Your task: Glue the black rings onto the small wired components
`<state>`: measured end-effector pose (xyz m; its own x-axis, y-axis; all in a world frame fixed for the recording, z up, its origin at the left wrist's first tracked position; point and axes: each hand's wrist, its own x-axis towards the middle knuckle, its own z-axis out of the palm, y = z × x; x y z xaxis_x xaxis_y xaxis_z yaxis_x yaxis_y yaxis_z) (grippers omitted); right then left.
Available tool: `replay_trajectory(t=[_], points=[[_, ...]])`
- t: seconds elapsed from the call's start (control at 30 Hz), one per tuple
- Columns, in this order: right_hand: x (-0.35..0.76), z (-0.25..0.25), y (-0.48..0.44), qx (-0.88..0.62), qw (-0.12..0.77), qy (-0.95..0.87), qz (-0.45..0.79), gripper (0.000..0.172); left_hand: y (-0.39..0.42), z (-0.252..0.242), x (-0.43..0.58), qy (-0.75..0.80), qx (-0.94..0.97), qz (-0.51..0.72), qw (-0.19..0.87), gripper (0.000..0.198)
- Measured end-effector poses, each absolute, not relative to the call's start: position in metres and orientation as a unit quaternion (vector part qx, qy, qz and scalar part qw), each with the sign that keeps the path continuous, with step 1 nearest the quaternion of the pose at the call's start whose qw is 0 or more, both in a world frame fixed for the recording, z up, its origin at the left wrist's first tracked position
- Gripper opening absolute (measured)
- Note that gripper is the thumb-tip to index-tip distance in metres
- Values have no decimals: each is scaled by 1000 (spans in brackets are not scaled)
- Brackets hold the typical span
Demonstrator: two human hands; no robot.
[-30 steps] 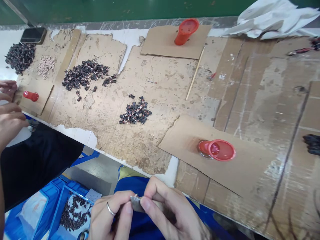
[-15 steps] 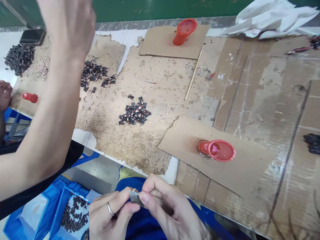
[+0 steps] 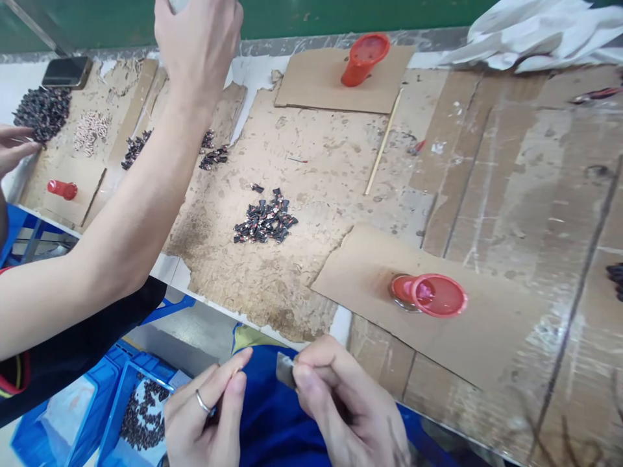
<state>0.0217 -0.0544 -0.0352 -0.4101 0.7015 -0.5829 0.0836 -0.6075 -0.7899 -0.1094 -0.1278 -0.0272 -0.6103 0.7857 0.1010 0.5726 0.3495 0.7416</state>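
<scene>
In the head view my right hand (image 3: 348, 402) pinches a small flat grey metal piece (image 3: 285, 370) between thumb and forefinger, its end pointing left. A short gap to the left, my left hand (image 3: 207, 412), with a ring on one finger, has thumb and forefinger closed. Something tiny and pale shows at those fingertips, too small to name. Both hands are over my blue-clothed lap at the table's front edge. Beyond them lies a heap of small black parts with coppery ends (image 3: 265, 220). A red cup (image 3: 438, 295) stands on cardboard to the right.
A co-worker's arm (image 3: 146, 194) reaches across the table at left; another person's hand (image 3: 17, 148) is at the far left. Another red cup (image 3: 365, 59), a wooden stick (image 3: 384, 141), a phone (image 3: 67, 71) and white gloves (image 3: 545, 35) lie further back. Blue bins (image 3: 109, 415) stand below.
My hands have drawn apart; the grey piece has left my left fingertips and stays in my right hand. The co-worker's arm has shifted right. The far-left hand has moved toward the black heap.
</scene>
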Motion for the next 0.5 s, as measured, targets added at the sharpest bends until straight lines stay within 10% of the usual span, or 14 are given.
replay_trajectory(t=[0.5], points=[[28, -39, -40, -394, 74, -455, 795, 61, -134, -33, -106, 781, 495, 369, 95, 33]])
